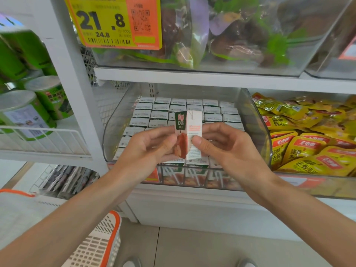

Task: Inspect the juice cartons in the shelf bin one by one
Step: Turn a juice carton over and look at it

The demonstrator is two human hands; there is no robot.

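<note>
One small juice carton (189,124), green and white with red fruit on its face, stands upright above the clear shelf bin (256,120). My left hand (148,149) pinches its left side and my right hand (225,145) pinches its right side, thumb on the front. The bin below holds several rows of identical cartons (159,107) packed upright, white tops showing. My hands hide part of the front rows.
Yellow snack pouches (308,135) fill the bin to the right. Green cans (30,105) stand on a wire shelf at left. A bin of bagged goods with a yellow price tag (113,22) hangs above. A white and orange basket (100,245) sits at lower left.
</note>
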